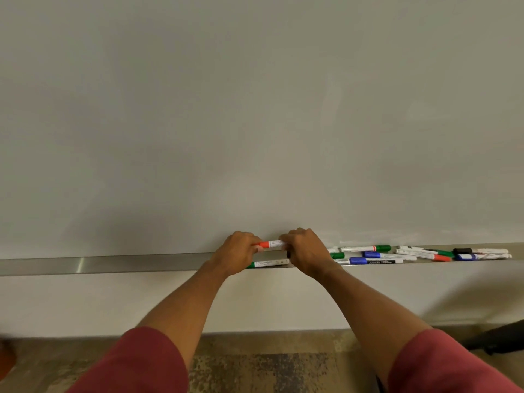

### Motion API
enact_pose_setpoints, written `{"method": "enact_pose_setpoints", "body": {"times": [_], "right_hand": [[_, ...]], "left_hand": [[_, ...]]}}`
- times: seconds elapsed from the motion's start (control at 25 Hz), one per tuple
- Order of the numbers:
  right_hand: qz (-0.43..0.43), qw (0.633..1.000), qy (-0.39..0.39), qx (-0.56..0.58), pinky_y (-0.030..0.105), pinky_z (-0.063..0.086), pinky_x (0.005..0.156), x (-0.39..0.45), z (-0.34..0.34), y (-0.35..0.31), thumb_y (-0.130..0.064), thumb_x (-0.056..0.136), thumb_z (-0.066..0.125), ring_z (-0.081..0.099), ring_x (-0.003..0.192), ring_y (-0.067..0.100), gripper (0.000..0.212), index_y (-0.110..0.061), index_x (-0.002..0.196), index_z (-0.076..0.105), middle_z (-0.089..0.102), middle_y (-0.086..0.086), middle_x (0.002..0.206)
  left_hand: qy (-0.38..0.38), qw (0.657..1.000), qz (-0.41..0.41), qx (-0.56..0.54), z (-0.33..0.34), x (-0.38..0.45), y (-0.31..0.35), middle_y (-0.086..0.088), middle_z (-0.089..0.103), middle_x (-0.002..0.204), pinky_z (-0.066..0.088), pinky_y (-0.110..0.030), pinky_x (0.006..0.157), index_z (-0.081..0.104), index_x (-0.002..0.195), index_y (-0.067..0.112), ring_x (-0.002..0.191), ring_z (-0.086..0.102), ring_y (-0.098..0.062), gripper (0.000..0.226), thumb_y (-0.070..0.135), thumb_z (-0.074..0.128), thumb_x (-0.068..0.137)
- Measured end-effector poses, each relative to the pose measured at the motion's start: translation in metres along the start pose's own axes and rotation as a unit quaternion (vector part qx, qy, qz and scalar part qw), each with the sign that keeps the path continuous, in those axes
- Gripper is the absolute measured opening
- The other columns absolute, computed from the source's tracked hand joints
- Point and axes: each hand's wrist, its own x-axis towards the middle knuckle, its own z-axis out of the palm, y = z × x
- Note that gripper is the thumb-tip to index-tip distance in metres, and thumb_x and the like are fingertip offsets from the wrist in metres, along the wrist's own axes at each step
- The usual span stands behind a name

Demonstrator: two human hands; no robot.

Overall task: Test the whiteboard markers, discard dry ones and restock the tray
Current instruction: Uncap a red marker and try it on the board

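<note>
The white whiteboard marker with the red cap is held level just above the long metal tray — left hand pinching the cap end, right hand curled round the barrel. The board shows no test strokes, and a scatter of markers lies untested — early going, I'd judge

- We have one view, worn on the head, facing the whiteboard squarely and close.
- We look forward and slightly down along both forearms to the tray, with floor at the bottom edge.
</note>
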Motion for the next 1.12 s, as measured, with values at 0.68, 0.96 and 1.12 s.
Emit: {"method": "enact_pose_setpoints", "body": {"times": [0.68, 0.96, 1.12], "right_hand": [[0.121, 0.992, 0.035, 0.022, 0.033, 0.046, 0.072, -0.019, -0.038, 0.052, -0.005, 0.083, 0.058, 0.062, 0.088, 0.029, 0.025, -0.016, 0.101, 0.072, 0.071, 0.008, 0.093], [0.041, 0.984, 0.155, 0.077, 0.033, 0.047, 0.069, 0.008, -0.052, 0.026, -0.024, 0.092, 0.059, 0.058, 0.082, 0.023, 0.025, -0.021, 0.115, 0.067, 0.062, 0.001, 0.087], [0.010, 0.946, 0.295, 0.138, 0.028, 0.051, 0.069, 0.036, -0.104, 0.004, -0.028, 0.092, 0.058, 0.056, 0.081, 0.011, 0.032, -0.021, 0.123, 0.063, 0.059, -0.006, 0.092]], "left_hand": [[0.107, 0.992, -0.009, 0.064, -0.065, -0.024, -0.050, -0.010, 0.063, 0.077, 0.041, -0.027, 0.064, 0.070, 0.078, 0.004, 0.068, 0.058, -0.024, 0.018, 0.005, 0.058, 0.092], [0.222, 0.966, 0.110, 0.067, -0.072, 0.009, -0.001, -0.005, 0.062, 0.085, 0.051, -0.033, 0.068, 0.070, 0.092, 0.010, 0.077, 0.059, -0.022, 0.021, 0.024, 0.055, 0.090], [0.355, 0.911, 0.181, 0.105, -0.129, 0.036, 0.033, -0.008, 0.068, 0.091, 0.053, -0.030, 0.075, 0.070, 0.104, 0.001, 0.083, 0.064, -0.023, 0.027, 0.019, 0.061, 0.086]]}}
